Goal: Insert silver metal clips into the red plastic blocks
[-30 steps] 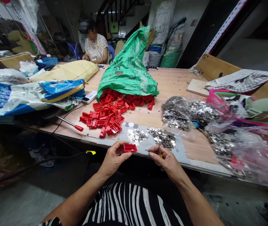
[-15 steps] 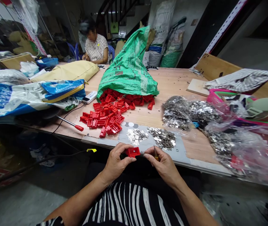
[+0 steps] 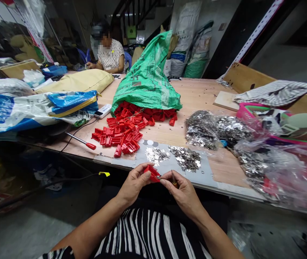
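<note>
My left hand (image 3: 134,183) pinches a small red plastic part (image 3: 151,173) just below the table's near edge. My right hand (image 3: 181,190) is closed beside it, thumb and forefinger pressing a tiny metal piece against the part, with a thin tool (image 3: 174,178) tucked upright in the same hand. On the grey mat (image 3: 169,166) in front lie two small heaps of silver metal pieces (image 3: 185,158). A pile of like red parts (image 3: 121,135) spills from a green sack (image 3: 148,77) behind them.
Clear bags of metal pieces (image 3: 212,131) and a pink basket (image 3: 250,111) fill the right side. A red-handled screwdriver (image 3: 81,141), a white remote (image 3: 102,111) and blue-white sacks (image 3: 34,109) lie left. Another person (image 3: 108,52) sits at the far end.
My hands came together: the right hand moved left to meet the red part, which my left hand tilted from flat to edge-on. The person at the far end stretched an arm out.
</note>
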Tool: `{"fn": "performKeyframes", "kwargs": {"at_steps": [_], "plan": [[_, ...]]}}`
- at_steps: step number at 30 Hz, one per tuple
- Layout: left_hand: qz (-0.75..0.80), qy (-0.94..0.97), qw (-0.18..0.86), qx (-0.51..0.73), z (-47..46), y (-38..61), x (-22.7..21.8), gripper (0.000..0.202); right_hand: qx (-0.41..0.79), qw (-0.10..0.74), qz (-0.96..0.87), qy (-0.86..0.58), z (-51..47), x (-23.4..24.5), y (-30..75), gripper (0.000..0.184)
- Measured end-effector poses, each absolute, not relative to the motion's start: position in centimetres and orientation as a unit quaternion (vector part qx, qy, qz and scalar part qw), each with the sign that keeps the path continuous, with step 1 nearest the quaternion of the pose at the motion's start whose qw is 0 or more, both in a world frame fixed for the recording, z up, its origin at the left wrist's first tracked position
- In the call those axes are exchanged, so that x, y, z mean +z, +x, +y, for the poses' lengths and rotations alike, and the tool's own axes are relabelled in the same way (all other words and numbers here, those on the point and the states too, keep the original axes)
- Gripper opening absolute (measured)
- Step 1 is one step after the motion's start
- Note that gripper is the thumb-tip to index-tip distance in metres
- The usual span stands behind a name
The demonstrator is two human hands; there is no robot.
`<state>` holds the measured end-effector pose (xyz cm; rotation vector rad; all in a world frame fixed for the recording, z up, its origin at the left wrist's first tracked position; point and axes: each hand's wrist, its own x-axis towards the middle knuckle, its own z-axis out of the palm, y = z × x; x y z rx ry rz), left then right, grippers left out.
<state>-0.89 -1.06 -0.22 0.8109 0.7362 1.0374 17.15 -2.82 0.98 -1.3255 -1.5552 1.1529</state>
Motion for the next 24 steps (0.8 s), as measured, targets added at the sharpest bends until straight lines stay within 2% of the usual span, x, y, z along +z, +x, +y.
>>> {"fn": "performKeyframes", "kwargs": {"at_steps": [5, 9, 17, 24], "plan": [[0.305, 0.268, 0.805, 0.433, -1.1, -0.8, -0.1, 0.043, 0.407, 0.386, -0.632, -0.536, -2.6, 1.5, 17.4, 0.016], [0.293, 0.252, 0.830, 0.402, -1.3, -0.9, -0.4, 0.039, 0.370, 0.364, -0.668, -0.533, -2.4, 1.9, 17.6, 0.013], [0.267, 0.233, 0.859, 0.370, -1.4, -0.8, -0.9, 0.026, 0.314, 0.318, -0.757, -0.476, -2.0, 1.9, 17.7, 0.012], [0.281, 0.236, 0.860, 0.355, -1.4, -0.7, -1.1, 0.029, 0.278, 0.256, -0.821, -0.427, -1.7, 2.4, 18.3, 0.017]]}}
